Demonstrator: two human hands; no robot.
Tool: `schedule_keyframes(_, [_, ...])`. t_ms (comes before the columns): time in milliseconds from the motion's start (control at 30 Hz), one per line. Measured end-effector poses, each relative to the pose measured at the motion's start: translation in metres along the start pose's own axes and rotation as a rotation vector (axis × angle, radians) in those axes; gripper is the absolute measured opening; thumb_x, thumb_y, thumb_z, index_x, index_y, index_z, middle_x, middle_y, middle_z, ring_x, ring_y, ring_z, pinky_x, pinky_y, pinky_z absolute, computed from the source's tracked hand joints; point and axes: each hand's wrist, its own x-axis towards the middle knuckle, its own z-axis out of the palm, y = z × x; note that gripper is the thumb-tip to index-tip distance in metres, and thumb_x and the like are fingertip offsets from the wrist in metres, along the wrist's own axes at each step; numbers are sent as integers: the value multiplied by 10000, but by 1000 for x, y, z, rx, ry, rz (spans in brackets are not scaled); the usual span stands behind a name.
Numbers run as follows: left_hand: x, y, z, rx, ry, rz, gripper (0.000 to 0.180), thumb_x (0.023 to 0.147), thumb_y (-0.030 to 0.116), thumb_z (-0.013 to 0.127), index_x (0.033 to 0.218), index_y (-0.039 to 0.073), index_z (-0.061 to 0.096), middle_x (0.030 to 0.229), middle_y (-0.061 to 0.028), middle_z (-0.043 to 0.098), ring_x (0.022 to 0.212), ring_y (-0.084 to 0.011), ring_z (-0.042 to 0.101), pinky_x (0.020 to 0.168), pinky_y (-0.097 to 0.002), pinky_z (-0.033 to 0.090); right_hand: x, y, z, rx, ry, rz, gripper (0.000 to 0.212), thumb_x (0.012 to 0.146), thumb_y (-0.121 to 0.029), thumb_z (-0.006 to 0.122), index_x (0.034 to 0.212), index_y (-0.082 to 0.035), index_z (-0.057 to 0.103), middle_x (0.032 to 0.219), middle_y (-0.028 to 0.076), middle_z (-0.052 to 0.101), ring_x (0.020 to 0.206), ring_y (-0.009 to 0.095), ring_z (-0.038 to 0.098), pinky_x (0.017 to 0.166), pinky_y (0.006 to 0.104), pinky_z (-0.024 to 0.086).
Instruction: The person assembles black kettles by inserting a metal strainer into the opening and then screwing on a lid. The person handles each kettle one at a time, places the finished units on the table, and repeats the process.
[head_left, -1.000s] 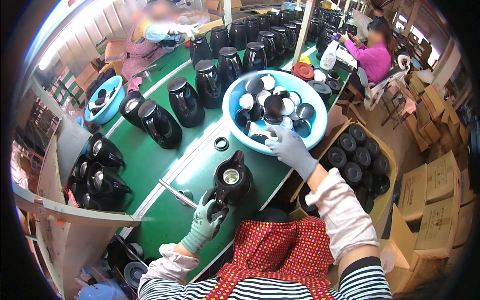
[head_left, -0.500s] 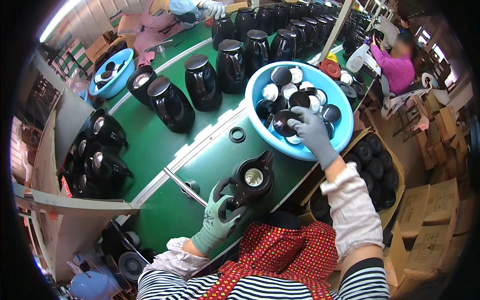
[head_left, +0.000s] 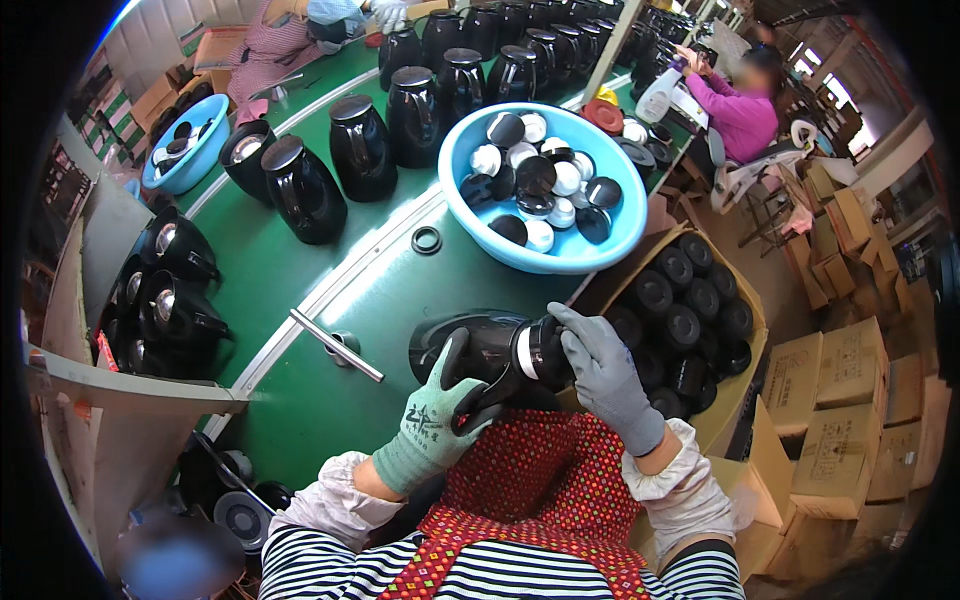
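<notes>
Over tipped the jug [head_left: 462, 338], across came the lid [head_left: 547, 350]! Left hand [head_left: 435, 420] clamped the jug; right hand [head_left: 612, 385] gripped the lid at its three-o'clock end, seemingly unseated.

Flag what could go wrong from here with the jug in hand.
1. Drop: the black jug is tipped sideways near the table's near edge; if the left hand loosens its grip, it could slip.
2. Misfit: the right hand has the black-and-white lid at the jug's mouth; pushed at an angle, it might sit crooked.
3. Knock: the metal bar is close by; a swing left could hit it.
</notes>
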Motion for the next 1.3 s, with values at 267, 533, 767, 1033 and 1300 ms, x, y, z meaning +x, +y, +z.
schedule_keyframes(267, [3,11,13,60,-60,34,315,828,122,883,1114,95,754,1671,-341,360,1219,-507,691,975,-496,615,-20,-5,-12,27,-160,132,877,942,-403,821,1618,-7,428,1519,264,533,1450,368,520,1234,423,385])
schedule_keyframes(533, [8,10,17,89,-69,108,295,848,187,872,1108,120,749,1649,-358,377,1074,-488,739,934,-488,629,-9,16,-35,-394,-299,-485,773,850,-205,767,1573,-174,494,1638,289,428,1492,475,480,1214,493,453])
schedule_keyframes(767, [10,8,18,57,-55,79,335,829,163,889,1131,113,752,1668,-348,361,1153,-512,716,969,-496,618,-7,-6,-43,-354,-209,-176,1007,946,-633,743,1655,-21,371,1528,302,519,1349,426,603,1123,453,500])
schedule_keyframes(1033, [14,8,14,52,-93,40,357,830,176,900,1146,99,750,1659,-356,372,1183,-499,709,988,-485,610,10,-32,-30,-169,-310,310,953,971,-626,716,1564,71,449,1362,307,631,1191,364,677,1024,412,528])
schedule_keyframes(1300, [47,-2,-24,-61,-273,67,383,847,187,867,1193,60,761,1617,-325,466,1352,-489,612,1135,-471,505,20,11,-36,-440,-286,-681,676,764,-135,850,1398,-182,617,1413,184,536,1233,398,634,1009,460,582])
